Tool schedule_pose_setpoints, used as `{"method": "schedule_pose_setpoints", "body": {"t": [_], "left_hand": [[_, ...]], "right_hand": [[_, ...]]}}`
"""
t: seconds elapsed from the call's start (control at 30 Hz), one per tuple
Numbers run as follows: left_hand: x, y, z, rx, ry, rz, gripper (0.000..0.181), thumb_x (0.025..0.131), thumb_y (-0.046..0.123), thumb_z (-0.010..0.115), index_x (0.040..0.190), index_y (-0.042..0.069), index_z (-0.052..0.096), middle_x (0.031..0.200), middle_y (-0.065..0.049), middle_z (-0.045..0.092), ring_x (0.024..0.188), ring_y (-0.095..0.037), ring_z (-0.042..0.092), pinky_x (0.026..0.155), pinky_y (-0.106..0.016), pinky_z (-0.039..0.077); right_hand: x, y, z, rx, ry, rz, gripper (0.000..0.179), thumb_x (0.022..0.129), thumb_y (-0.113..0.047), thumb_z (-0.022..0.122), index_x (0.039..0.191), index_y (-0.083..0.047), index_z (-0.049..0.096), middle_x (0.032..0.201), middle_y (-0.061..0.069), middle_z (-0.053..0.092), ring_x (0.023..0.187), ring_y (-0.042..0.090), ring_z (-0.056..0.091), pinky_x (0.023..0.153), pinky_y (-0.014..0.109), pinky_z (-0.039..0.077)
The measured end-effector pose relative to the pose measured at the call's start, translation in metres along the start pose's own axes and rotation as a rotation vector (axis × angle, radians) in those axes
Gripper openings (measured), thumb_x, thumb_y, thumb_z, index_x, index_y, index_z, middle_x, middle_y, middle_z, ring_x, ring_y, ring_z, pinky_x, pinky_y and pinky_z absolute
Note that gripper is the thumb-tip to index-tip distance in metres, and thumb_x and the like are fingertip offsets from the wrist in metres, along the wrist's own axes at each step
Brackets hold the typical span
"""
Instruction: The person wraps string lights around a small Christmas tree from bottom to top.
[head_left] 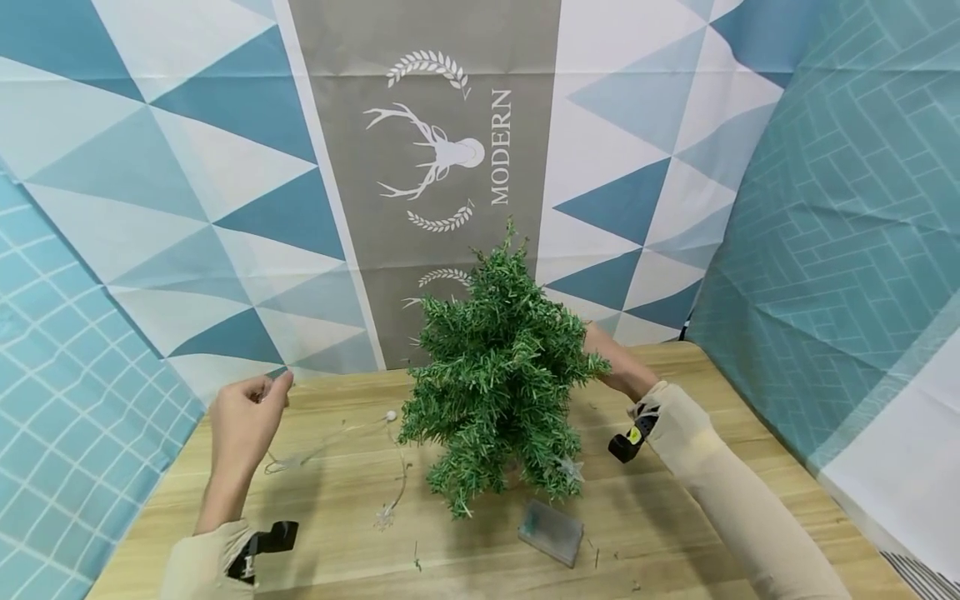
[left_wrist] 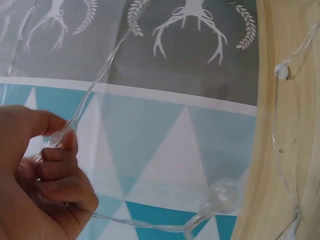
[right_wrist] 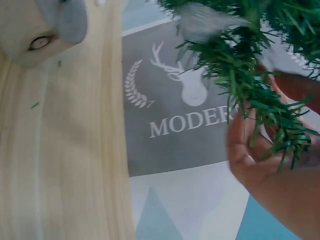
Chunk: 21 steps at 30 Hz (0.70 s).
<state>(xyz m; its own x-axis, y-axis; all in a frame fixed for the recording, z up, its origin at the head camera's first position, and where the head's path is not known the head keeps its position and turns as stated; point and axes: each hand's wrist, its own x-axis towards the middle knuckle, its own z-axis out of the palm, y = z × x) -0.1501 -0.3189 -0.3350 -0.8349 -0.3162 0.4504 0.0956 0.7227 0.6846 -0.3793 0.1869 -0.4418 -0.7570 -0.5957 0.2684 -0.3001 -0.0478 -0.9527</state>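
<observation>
A small artificial Christmas tree [head_left: 498, 375] stands upright at the middle of the wooden table. Left of it, my left hand [head_left: 243, 421] is raised over the table. Its thumb and curled fingers pinch a bundle of thin clear string lights [left_wrist: 102, 70], which stretches up from the fingers. Another length runs out below the hand to a clear ornament [left_wrist: 222, 195]. My right hand [right_wrist: 260, 150] reaches behind the tree, its fingers curved around a green branch [right_wrist: 280, 125]. Needles cover those fingertips, so I cannot tell what they hold. A clear snowflake [head_left: 570, 469] hangs low on the tree.
More wire with a small white ball [head_left: 391, 415] and a snowflake light [head_left: 385, 518] lies left of the tree. A grey translucent box [head_left: 551, 532] sits in front of it. Patterned cloth [head_left: 465, 50] hangs behind the table. Fallen needles [head_left: 417, 558] dot the tabletop.
</observation>
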Motion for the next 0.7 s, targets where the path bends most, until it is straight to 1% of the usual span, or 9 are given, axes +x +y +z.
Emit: {"method": "schedule_pose_setpoints", "body": {"t": [0.03,0.1,0.17,0.23,0.33,0.4,0.5,0.6,0.7], "left_hand": [[-0.001,0.000,-0.003,-0.012,-0.034,0.015,0.045,0.087,0.046,0.050,0.060,0.011,0.057,0.042,-0.006,0.039,0.037,-0.021,0.032,0.043,-0.031,0.031],[-0.004,0.004,-0.011,-0.055,-0.124,0.052,0.038,0.088,0.042,0.050,0.067,0.012,0.060,0.044,-0.005,0.038,0.037,-0.020,0.033,0.041,-0.031,0.032],[-0.007,0.013,-0.019,-0.099,-0.233,0.089,0.034,0.090,0.037,0.049,0.073,0.011,0.060,0.046,-0.005,0.038,0.037,-0.019,0.034,0.038,-0.031,0.033],[-0.009,0.026,-0.025,-0.165,-0.335,0.106,0.032,0.092,0.033,0.048,0.076,0.008,0.059,0.048,-0.005,0.038,0.037,-0.018,0.035,0.037,-0.031,0.034],[-0.012,0.042,-0.029,-0.240,-0.427,0.129,0.032,0.094,0.030,0.045,0.076,0.005,0.056,0.051,-0.009,0.038,0.041,-0.021,0.036,0.040,-0.031,0.036],[-0.013,0.046,-0.029,-0.290,-0.462,0.133,0.032,0.094,0.029,0.044,0.077,0.005,0.054,0.054,-0.012,0.039,0.044,-0.024,0.037,0.042,-0.032,0.036],[-0.013,0.044,-0.029,-0.318,-0.492,0.145,0.030,0.095,0.030,0.041,0.082,0.006,0.054,0.056,-0.014,0.040,0.045,-0.025,0.038,0.041,-0.033,0.036],[-0.012,0.041,-0.027,-0.312,-0.504,0.147,0.028,0.095,0.033,0.039,0.089,0.010,0.054,0.055,-0.011,0.040,0.043,-0.023,0.038,0.040,-0.032,0.036],[-0.013,0.040,-0.025,-0.293,-0.526,0.164,0.025,0.095,0.034,0.040,0.090,0.014,0.055,0.053,-0.009,0.039,0.041,-0.021,0.037,0.039,-0.031,0.036]], "right_hand": [[-0.010,-0.017,0.014,0.039,-0.046,-0.028,0.055,0.096,-0.016,0.041,0.142,-0.032,0.015,0.148,-0.009,0.012,0.132,0.011,0.022,0.103,0.036,0.030],[-0.028,-0.093,0.063,-0.094,-0.028,0.085,0.054,0.098,-0.019,0.034,0.144,-0.029,0.007,0.150,-0.003,0.005,0.137,0.018,0.009,0.108,0.046,0.016],[-0.047,-0.136,0.091,-0.192,0.019,0.028,0.047,0.097,-0.016,0.035,0.142,-0.020,0.022,0.144,0.005,0.023,0.129,0.017,0.027,0.103,0.041,0.028],[-0.054,-0.144,0.097,-0.280,0.147,0.009,0.034,0.095,-0.013,0.038,0.129,-0.009,0.041,0.123,0.012,0.045,0.106,0.018,0.045,0.086,0.036,0.039],[-0.063,-0.139,0.098,-0.344,0.383,-0.012,0.018,0.093,-0.005,0.040,0.105,-0.001,0.054,0.089,0.007,0.052,0.076,0.015,0.046,0.062,0.027,0.039],[-0.069,-0.135,0.100,-0.334,0.513,-0.025,0.017,0.092,-0.004,0.044,0.103,-0.001,0.056,0.089,0.005,0.054,0.079,0.013,0.050,0.065,0.022,0.041],[-0.081,-0.142,0.109,-0.299,0.639,-0.044,0.023,0.090,0.001,0.042,0.108,-0.002,0.056,0.102,0.008,0.058,0.095,0.013,0.054,0.070,0.021,0.041],[-0.089,-0.156,0.119,-0.306,0.689,-0.090,0.022,0.091,0.000,0.043,0.108,0.001,0.057,0.106,0.016,0.059,0.097,0.017,0.055,0.070,0.024,0.041],[-0.096,-0.172,0.128,-0.335,0.732,-0.132,0.022,0.091,-0.012,0.051,0.106,0.003,0.057,0.104,0.019,0.059,0.093,0.018,0.056,0.071,0.023,0.044]]}}
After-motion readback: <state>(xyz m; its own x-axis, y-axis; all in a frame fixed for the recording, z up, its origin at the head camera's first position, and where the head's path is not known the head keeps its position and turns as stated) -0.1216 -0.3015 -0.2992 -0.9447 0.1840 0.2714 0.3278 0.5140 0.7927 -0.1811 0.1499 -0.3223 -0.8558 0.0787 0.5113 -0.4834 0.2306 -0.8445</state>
